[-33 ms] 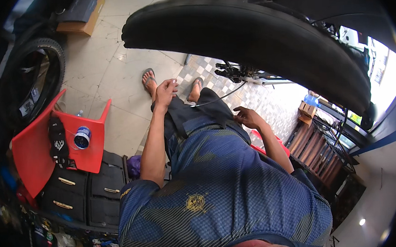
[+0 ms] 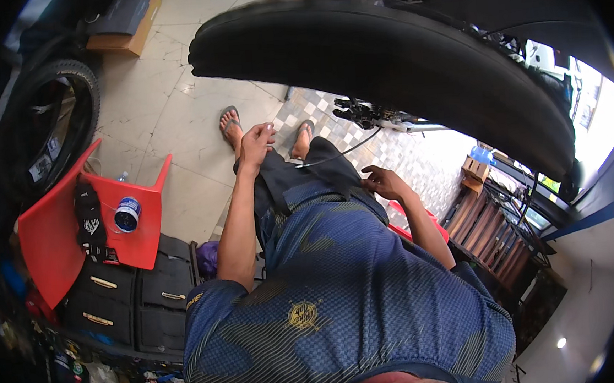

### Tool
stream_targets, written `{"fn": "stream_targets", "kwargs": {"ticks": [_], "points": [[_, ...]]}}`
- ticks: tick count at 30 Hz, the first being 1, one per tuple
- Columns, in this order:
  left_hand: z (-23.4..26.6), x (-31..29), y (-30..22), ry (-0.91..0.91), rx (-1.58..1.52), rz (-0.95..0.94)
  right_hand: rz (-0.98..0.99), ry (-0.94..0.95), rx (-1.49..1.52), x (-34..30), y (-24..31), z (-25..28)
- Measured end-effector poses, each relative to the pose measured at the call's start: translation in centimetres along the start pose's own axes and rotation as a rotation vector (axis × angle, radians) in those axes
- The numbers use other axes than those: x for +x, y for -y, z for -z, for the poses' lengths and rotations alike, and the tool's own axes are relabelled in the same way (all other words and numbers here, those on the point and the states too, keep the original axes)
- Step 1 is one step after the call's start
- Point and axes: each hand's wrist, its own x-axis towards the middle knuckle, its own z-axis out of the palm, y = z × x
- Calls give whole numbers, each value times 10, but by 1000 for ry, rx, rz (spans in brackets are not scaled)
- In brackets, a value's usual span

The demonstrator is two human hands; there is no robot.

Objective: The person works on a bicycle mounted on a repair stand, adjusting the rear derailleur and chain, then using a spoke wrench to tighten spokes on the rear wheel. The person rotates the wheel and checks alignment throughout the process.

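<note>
My left hand (image 2: 256,146) rests over my left knee, fingers loosely bent and slightly apart, with nothing visible in it. Beside my right thigh is my right hand (image 2: 386,183), its index finger stretched out and the others loosely curled; I see nothing held there. A thin black cable (image 2: 350,148) with a silver end runs from the bike's rear derailleur (image 2: 360,111) to above my legs, between the two hands and touching neither. Across the view in front of me spans a large black bicycle tyre (image 2: 354,46), its surface smooth or blurred.
To the left stands a red plastic chair (image 2: 140,246) with a blue-and-white tub (image 2: 128,215) and a black strap-like item (image 2: 91,221). Behind it lean loose tyres (image 2: 86,86). Black drawers (image 2: 101,305) stand at lower left, a slatted wooden rack (image 2: 491,232) at right.
</note>
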Motion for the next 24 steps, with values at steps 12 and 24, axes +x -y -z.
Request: {"fn": "stream_targets", "kwargs": {"ticks": [12, 24], "points": [[-13, 5, -22, 45, -17, -62, -42, -48, -19, 4, 15, 1], [-38, 14, -56, 211, 259, -82, -20, -153, 165, 0, 16, -20]]}}
